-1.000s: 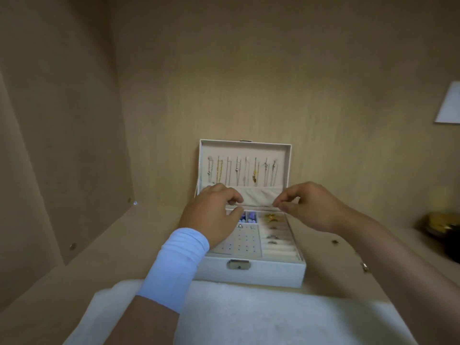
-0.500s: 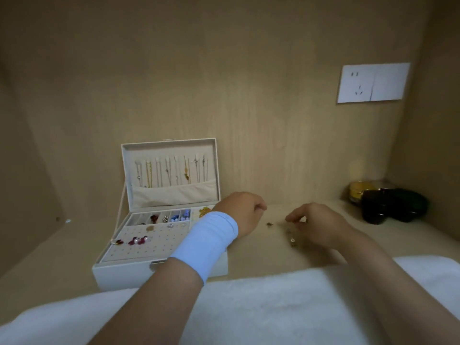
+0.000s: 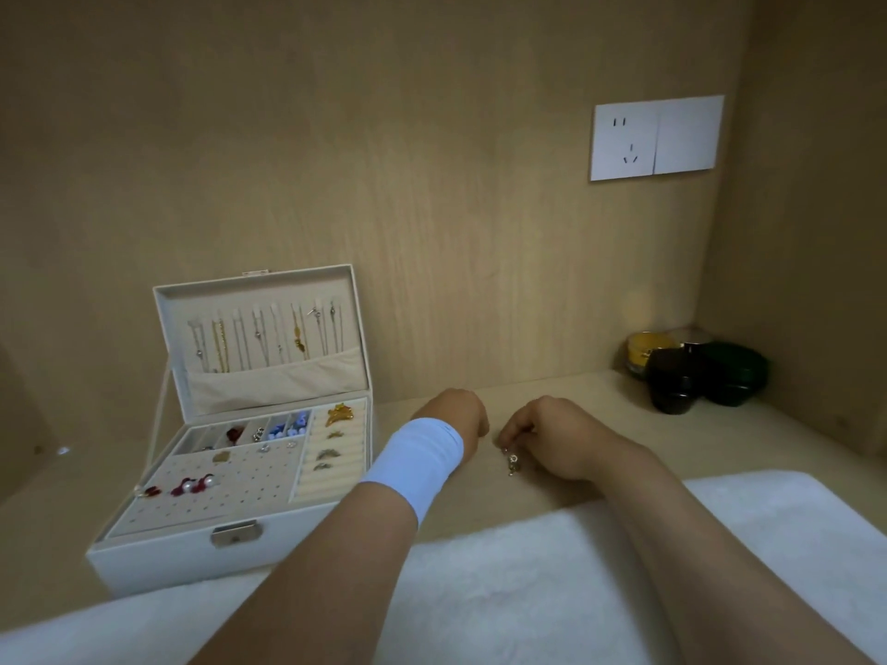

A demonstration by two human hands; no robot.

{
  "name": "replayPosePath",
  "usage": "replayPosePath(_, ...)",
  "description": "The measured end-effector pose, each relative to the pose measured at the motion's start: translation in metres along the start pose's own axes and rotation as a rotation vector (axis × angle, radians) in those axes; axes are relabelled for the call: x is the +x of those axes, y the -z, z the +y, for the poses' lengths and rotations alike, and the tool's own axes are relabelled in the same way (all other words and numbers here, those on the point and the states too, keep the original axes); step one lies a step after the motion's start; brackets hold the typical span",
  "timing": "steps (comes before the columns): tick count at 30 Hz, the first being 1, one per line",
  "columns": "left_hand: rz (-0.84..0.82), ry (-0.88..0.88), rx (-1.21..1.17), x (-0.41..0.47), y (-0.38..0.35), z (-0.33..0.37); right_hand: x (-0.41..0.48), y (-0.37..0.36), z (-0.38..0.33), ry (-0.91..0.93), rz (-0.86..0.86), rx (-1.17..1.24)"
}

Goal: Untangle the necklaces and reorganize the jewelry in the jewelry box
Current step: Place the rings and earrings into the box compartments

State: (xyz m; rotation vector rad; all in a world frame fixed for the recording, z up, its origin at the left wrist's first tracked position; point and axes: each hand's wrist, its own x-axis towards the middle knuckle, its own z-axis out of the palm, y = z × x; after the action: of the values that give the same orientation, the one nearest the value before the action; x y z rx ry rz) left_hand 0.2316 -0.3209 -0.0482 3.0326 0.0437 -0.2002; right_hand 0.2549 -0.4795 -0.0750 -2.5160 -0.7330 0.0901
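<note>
Head view: pinches a small silvery piece point(image 3: 511, 460) in the curled fingertips of the right hand point(image 3: 561, 436), down at the surface point(image 3: 600, 400), probably to work it loose with room to spare. Holds the left hand point(image 3: 456, 415) just beside it, knuckles up and fingers out of sight; cannot tell whether gripping anything. Has the box point(image 3: 192, 563) open to the left, apart from the piece, with the lid point(image 3: 269, 292) propped upright for hanging the necklaces point(image 3: 269, 333) straight. Counts: two hands, one piece, one box, about eight necklaces on the lid hooks, about four rings point(image 3: 329, 453) in the roll, at least three jars point(image 3: 691, 376) in the far corner, one towel point(image 3: 528, 592) along the near edge.
</note>
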Motion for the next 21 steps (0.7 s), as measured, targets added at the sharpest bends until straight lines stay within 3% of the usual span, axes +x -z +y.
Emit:
replayPosePath(9,0.115,-0.032,-0.106,-0.021,-0.009,-0.014,-0.002,-0.005,-0.007,-0.026,0.026,0.005)
replayPosePath(16,0.111,-0.029,-0.203,-0.035,-0.012,-0.023,0.0,-0.009,-0.008,-0.052,0.049,0.11)
replayPosePath(19,0.179,-0.066,-0.333,-0.036,-0.016,-0.025,-0.001,-0.01,-0.01,-0.034,0.112,0.284)
replayPosePath(21,0.223,-0.082,-0.57,-0.039,-0.016,-0.024,-0.002,-0.009,-0.014,-0.045,0.159,0.502)
